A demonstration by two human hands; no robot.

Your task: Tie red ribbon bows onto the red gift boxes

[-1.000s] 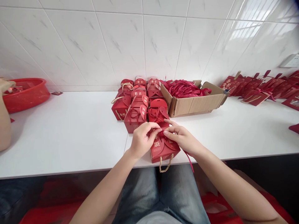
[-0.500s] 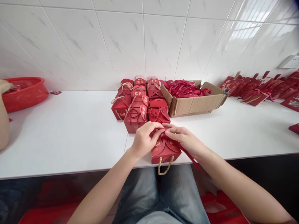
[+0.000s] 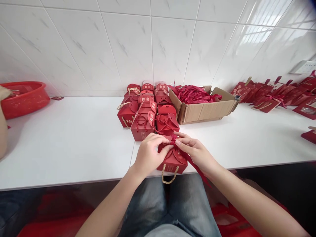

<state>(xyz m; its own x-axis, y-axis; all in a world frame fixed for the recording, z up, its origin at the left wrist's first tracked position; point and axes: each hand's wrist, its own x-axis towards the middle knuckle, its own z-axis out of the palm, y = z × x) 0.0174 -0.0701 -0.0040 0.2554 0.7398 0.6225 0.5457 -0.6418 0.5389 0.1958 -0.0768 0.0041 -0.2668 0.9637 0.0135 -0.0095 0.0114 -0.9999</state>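
Observation:
A small red gift box point(image 3: 172, 161) with a beige rope handle stands at the near edge of the white table point(image 3: 74, 141). My left hand point(image 3: 148, 153) rests on its top left side, fingers pinched at the top flaps. My right hand point(image 3: 195, 151) pinches a red ribbon point(image 3: 192, 163) at the box's top centre. The ribbon trails down past my right wrist over the table edge. Both hands meet above the box.
Several finished red gift boxes point(image 3: 148, 108) are grouped behind. A cardboard carton point(image 3: 207, 110) of red ribbons sits to their right. Flat red boxes point(image 3: 271, 93) line the far right. A red basin point(image 3: 23, 97) and another person's arm point(image 3: 3, 128) are at the left.
The box has slid slightly left and nearer the table edge. My hands have closed in tighter at its top, and the ribbon now hangs lower past my right wrist.

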